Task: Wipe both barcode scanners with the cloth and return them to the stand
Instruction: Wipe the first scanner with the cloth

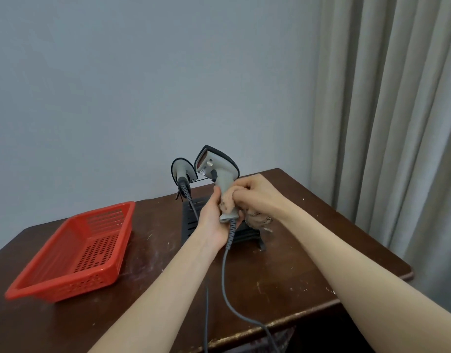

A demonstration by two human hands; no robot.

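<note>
My left hand [214, 220] grips the handle of a grey barcode scanner [215, 169], held upright above the table with its window facing left. My right hand [255, 194] presses a beige cloth [257, 220] against the scanner's handle; part of the cloth hangs below the hand. A grey cable [225, 284] runs down from the handle and off the table's front edge. A second grey scanner [182, 170] sits on the black stand [191, 220] just behind and left of the held one.
A red perforated plastic basket [74, 253] stands on the left of the dark wooden table [295, 250]. The table's front edge is close below my arms. A grey curtain [387, 110] hangs at the right, a plain wall behind.
</note>
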